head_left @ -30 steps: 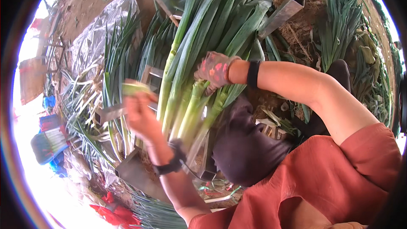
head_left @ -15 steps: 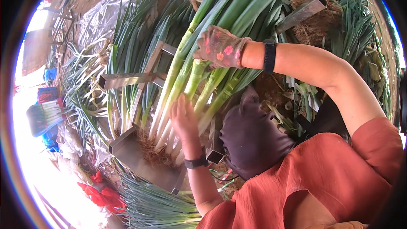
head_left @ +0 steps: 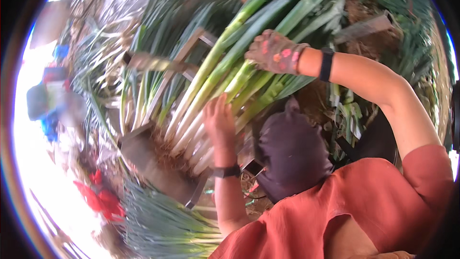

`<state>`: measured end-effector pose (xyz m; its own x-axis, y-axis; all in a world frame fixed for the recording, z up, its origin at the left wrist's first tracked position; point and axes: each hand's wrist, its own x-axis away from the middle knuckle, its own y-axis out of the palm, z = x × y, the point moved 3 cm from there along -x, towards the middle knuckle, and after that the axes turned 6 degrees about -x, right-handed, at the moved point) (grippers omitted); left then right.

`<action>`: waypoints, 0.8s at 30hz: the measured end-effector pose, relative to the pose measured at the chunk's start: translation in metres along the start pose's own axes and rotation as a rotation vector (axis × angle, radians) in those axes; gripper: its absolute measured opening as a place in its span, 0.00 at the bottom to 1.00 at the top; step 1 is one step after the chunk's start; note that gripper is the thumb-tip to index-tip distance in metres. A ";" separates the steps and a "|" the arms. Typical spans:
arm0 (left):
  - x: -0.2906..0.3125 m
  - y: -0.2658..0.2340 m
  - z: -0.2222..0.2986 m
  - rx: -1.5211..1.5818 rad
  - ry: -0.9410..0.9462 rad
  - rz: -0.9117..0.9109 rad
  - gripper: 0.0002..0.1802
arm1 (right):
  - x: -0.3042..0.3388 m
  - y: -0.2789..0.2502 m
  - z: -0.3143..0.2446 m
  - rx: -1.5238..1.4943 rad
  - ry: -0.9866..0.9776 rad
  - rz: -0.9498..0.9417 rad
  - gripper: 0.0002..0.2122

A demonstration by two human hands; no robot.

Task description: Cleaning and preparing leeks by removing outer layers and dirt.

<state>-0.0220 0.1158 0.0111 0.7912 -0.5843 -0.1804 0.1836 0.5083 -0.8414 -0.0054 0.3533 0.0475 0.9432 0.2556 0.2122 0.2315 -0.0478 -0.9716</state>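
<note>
A thick bundle of large green onions (head_left: 199, 79) lies slantwise in a metal frame, its white stems and brown roots toward me and its long green leaves pointing away. My right hand (head_left: 277, 52), in a brown glove with pink flowers, curls its fingers over the green part of the stalks. My bare left hand (head_left: 220, 121) rests against the white stems lower down, its fingers stretched out along them. The roots sit over a metal plate (head_left: 139, 151) at the frame's near end. Both wrists wear dark bands.
Square metal bars stick out at the left (head_left: 153, 62) and at the far right (head_left: 366, 26). More green onions (head_left: 167, 225) lie in front, with others at the left and far right. A dark cloth-covered shape (head_left: 294, 148) is close beside my left forearm. Red plastic (head_left: 100, 201) lies at lower left.
My right hand has shifted to the right along the leaves, and the leaf tops have swung right and spread. My left hand has moved slightly right and up. The view has also shifted and blurred.
</note>
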 end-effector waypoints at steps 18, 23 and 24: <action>0.007 -0.005 -0.024 0.058 -0.071 -0.148 0.18 | -0.009 -0.020 -0.009 -0.375 0.165 -0.311 0.29; 0.008 0.000 -0.023 0.067 -0.093 -0.139 0.18 | 0.006 -0.001 -0.014 -0.180 -0.082 -0.168 0.24; 0.010 0.000 -0.024 0.063 -0.089 -0.134 0.18 | 0.003 0.000 -0.017 -0.210 -0.102 -0.157 0.22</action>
<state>-0.0284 0.0948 -0.0026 0.8051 -0.5928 -0.0207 0.3248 0.4697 -0.8209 0.0017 0.3373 0.0500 0.8654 0.3710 0.3368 0.4274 -0.1958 -0.8826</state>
